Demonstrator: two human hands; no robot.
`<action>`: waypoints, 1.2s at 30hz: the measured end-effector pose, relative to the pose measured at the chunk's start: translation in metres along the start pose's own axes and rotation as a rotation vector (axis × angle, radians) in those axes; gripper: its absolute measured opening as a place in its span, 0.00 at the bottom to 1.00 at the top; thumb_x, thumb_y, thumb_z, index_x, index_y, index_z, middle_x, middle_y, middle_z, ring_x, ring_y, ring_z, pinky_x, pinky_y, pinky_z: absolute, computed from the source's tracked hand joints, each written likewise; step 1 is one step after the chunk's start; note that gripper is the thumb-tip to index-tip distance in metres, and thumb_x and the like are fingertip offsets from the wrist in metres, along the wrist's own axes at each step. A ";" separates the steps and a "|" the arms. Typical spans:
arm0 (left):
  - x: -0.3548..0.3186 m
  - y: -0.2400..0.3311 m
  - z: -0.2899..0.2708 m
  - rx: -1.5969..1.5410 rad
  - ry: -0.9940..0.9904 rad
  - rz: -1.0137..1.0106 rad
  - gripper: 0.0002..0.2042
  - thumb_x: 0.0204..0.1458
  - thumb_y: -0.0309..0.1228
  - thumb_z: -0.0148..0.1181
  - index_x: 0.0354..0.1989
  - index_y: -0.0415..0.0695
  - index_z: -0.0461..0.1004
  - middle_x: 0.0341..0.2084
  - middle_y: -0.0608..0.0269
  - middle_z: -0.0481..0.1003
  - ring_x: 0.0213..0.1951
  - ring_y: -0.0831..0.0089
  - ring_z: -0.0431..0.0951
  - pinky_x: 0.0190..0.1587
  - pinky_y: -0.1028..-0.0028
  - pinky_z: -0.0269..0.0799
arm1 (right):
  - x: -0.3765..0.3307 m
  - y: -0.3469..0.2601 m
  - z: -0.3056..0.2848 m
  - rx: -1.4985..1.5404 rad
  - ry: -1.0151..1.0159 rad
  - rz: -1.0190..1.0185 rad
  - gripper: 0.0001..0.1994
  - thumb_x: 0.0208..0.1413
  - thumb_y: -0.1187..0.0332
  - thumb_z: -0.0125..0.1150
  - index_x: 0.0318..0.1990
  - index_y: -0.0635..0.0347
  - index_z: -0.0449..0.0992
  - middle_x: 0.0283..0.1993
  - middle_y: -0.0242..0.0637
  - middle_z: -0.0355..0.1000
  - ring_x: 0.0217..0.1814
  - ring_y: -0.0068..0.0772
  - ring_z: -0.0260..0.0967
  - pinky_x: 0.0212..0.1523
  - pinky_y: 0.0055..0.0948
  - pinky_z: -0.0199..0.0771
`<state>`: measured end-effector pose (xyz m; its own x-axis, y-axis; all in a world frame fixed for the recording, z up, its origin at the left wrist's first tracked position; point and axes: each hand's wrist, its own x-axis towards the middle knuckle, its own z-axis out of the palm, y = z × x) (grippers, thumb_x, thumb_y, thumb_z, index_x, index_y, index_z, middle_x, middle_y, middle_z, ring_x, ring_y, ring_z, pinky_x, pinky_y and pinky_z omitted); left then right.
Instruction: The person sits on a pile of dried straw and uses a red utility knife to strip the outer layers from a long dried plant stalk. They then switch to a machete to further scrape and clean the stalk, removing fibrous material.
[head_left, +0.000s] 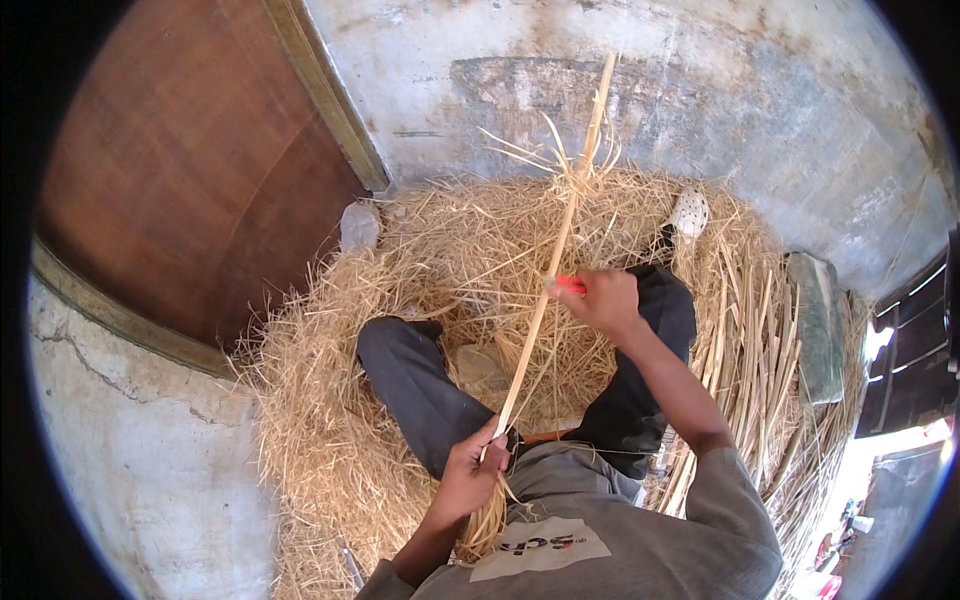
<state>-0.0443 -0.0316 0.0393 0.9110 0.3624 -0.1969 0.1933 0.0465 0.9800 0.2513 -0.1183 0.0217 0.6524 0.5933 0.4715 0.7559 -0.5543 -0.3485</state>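
A long pale bamboo strip (541,325) slants from my lap up toward the wall. My left hand (470,474) is closed round its lower end, close to my waist. In my closed right hand (608,300) is a small red-handled tool (570,284), its head against the strip about midway along; whether it has a blade I cannot make out. Thin curled shavings (578,180) cling in a tuft farther up the strip. A bunch of loose pale fibres (484,528) hangs beneath my left hand, beside my shirt.
Straw-like shavings (330,420) cover the ground round my bent legs. Long split strips (735,330) lie in a pile at the right, beside a greenish block (818,325). A grey stone (360,226) sits by the brown door (190,160). A stained wall (680,100) closes the far side.
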 end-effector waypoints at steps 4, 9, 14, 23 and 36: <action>-0.006 0.001 0.001 0.118 0.058 -0.030 0.17 0.62 0.27 0.47 0.58 0.39 0.66 0.19 0.73 0.61 0.22 0.84 0.61 0.25 0.82 0.60 | -0.027 -0.012 0.009 0.039 -0.074 -0.319 0.32 0.47 0.33 0.54 0.13 0.55 0.70 0.10 0.39 0.63 0.13 0.41 0.67 0.16 0.38 0.65; -0.017 0.003 0.001 0.207 0.130 -0.003 0.17 0.61 0.27 0.48 0.58 0.37 0.66 0.20 0.71 0.64 0.23 0.84 0.62 0.26 0.81 0.61 | 0.013 0.008 0.003 -0.057 -0.091 -0.059 0.34 0.47 0.30 0.50 0.15 0.57 0.74 0.12 0.41 0.65 0.14 0.43 0.67 0.18 0.39 0.66; -0.016 -0.008 -0.006 0.321 0.201 0.040 0.17 0.61 0.27 0.49 0.57 0.34 0.65 0.19 0.68 0.66 0.23 0.84 0.65 0.26 0.81 0.63 | -0.006 -0.009 0.015 -0.037 -0.160 -0.178 0.34 0.44 0.29 0.52 0.21 0.57 0.77 0.14 0.43 0.69 0.19 0.43 0.71 0.20 0.42 0.69; -0.032 -0.015 -0.003 0.503 0.116 0.185 0.17 0.57 0.24 0.51 0.55 0.33 0.67 0.27 0.47 0.74 0.24 0.72 0.74 0.31 0.76 0.70 | 0.047 0.088 0.024 -0.199 0.139 0.089 0.27 0.50 0.34 0.52 0.22 0.47 0.80 0.14 0.34 0.69 0.16 0.38 0.69 0.17 0.35 0.67; -0.027 -0.009 -0.003 0.454 0.114 0.130 0.16 0.59 0.26 0.51 0.55 0.35 0.68 0.20 0.67 0.68 0.24 0.83 0.66 0.27 0.80 0.64 | -0.006 0.037 0.011 0.013 0.093 0.065 0.30 0.46 0.34 0.56 0.16 0.55 0.73 0.12 0.39 0.66 0.14 0.41 0.68 0.17 0.38 0.66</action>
<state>-0.0721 -0.0390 0.0362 0.8972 0.4394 -0.0448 0.2435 -0.4076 0.8801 0.2764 -0.1358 -0.0034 0.6925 0.4992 0.5209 0.7133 -0.5820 -0.3905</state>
